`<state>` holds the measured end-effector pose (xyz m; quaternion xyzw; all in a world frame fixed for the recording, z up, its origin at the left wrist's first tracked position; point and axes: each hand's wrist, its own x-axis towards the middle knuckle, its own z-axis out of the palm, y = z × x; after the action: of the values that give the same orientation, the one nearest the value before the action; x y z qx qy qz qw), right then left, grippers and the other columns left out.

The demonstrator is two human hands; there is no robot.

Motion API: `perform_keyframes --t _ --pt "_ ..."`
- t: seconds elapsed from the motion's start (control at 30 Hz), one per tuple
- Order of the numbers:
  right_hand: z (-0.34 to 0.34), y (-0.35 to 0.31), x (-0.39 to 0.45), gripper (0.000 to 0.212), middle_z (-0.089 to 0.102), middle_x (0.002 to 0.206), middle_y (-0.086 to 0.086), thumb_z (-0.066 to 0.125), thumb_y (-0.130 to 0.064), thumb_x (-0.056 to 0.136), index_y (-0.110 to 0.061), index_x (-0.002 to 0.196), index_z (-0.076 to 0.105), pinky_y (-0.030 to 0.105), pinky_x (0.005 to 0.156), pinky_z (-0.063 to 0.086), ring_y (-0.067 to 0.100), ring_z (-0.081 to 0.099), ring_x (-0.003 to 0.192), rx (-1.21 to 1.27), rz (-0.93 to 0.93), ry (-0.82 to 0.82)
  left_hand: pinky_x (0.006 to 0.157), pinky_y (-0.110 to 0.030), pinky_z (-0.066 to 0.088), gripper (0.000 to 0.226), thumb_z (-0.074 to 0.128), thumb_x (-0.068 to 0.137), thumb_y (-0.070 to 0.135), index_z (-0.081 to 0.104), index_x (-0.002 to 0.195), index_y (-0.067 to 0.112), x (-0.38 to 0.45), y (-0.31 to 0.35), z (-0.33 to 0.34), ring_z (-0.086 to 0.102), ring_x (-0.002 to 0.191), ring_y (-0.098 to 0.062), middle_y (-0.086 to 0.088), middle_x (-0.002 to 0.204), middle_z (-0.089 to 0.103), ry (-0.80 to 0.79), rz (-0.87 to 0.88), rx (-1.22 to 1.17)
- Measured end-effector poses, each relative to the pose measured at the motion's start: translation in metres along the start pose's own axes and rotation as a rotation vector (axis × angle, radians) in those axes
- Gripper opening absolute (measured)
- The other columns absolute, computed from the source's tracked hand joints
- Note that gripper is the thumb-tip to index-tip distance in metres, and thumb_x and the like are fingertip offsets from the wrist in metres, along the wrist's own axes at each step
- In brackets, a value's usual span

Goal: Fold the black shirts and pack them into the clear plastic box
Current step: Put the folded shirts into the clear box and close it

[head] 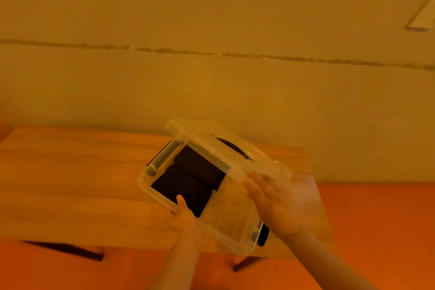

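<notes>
The clear plastic box [226,223] stands on the wooden table [70,183], near its right front corner. Folded black shirts [188,179] fill the box's left part. The clear lid [226,148] is tilted up over the box's far side, partly covering it. My left hand [182,215] grips the box's near rim, thumb over the edge. My right hand [273,205], blurred, has its fingers stretched toward the lid's near edge and touches it.
The table's right edge [313,195] lies just right of the box, with orange floor [376,231] beyond. A plain wall [211,77] stands behind the table. Dark table legs [244,262] show below the front edge.
</notes>
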<state>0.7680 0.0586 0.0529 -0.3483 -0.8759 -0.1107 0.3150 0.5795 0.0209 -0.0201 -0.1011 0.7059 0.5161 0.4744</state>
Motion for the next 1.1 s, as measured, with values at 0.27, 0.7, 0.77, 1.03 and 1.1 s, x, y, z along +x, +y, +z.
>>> perform_keyframes --t 0.27,0.7,0.77,1.03,1.1 --pt "0.023 -0.017 -0.072 0.052 0.045 0.114 -0.003 0.060 -0.009 0.072 -0.025 0.120 0.047 0.028 0.078 0.054 0.014 0.047 0.104 0.246 -0.099 -0.310 0.101 -0.061 0.034 0.061 0.040 0.092 0.056 0.038 0.142 0.022 0.005 -0.009 -0.020 0.044 0.126 -0.038 -0.016 0.142 0.043 -0.462 0.130 -0.469" --pt "0.021 -0.032 -0.090 0.096 0.041 0.107 -0.020 0.091 -0.038 0.032 -0.036 0.116 0.043 0.004 0.078 0.044 -0.005 0.057 0.088 0.299 -0.144 -0.608 0.101 -0.054 0.039 0.070 0.064 0.086 0.032 0.029 0.143 0.012 0.004 -0.003 0.000 0.040 0.126 -0.040 -0.021 0.140 0.039 -0.049 -0.102 -0.017" --pt "0.020 -0.033 -0.090 0.099 0.048 0.108 -0.022 0.089 -0.051 0.028 -0.036 0.114 0.042 0.011 0.083 0.045 -0.004 0.062 0.088 0.265 -0.080 -0.610 0.100 -0.051 0.041 0.067 0.062 0.087 0.033 0.030 0.142 0.010 0.005 -0.001 0.001 0.043 0.124 -0.039 -0.022 0.138 0.041 0.008 -0.105 -0.001" --pt "0.025 0.009 -0.105 0.106 0.060 0.111 -0.012 0.094 -0.025 0.022 -0.033 0.117 0.048 0.042 0.085 0.054 0.015 0.065 0.101 0.219 0.022 -0.589 0.068 -0.034 0.049 0.042 0.063 0.086 0.034 0.051 0.116 0.007 -0.009 -0.029 0.011 0.052 0.069 -0.020 -0.008 0.081 0.052 0.048 -0.051 -0.049" --pt "0.026 0.026 -0.111 0.094 0.053 0.112 -0.009 0.089 -0.002 0.036 -0.032 0.116 0.049 0.039 0.077 0.057 0.019 0.062 0.100 0.245 0.115 -0.499 0.083 -0.038 0.051 0.044 0.065 0.084 0.039 0.053 0.111 0.007 -0.014 -0.041 0.018 0.057 0.083 -0.024 -0.011 0.091 0.056 0.018 -0.062 -0.014"
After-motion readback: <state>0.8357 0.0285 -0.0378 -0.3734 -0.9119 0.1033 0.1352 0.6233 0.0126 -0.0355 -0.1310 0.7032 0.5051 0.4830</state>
